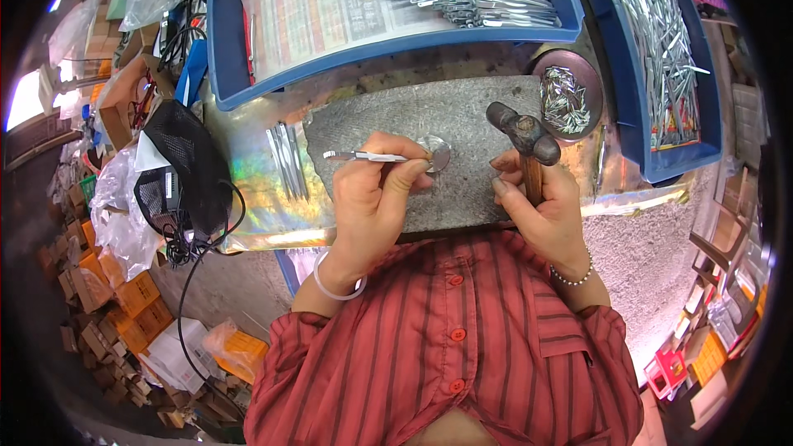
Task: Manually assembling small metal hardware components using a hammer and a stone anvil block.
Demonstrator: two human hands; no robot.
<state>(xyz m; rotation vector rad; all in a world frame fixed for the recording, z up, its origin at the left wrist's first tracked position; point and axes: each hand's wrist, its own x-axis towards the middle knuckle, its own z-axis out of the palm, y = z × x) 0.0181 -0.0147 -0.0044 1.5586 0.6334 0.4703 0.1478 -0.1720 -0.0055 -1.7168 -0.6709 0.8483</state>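
On the grey slab (462, 128), the left hand (372, 198) pinches a thin metal strip (363, 156) — light, stiff, springy, best gripped mid-length — while the right hand (541, 206) wraps fully round the hammer (524, 144) beside it.

Red shirt (462, 355) with thin dark vertical stripes, red buttons down front, sleeves rolled to elbows. Pale bangle (337, 287) on left wrist; beaded bracelet (574, 277) on right wrist.
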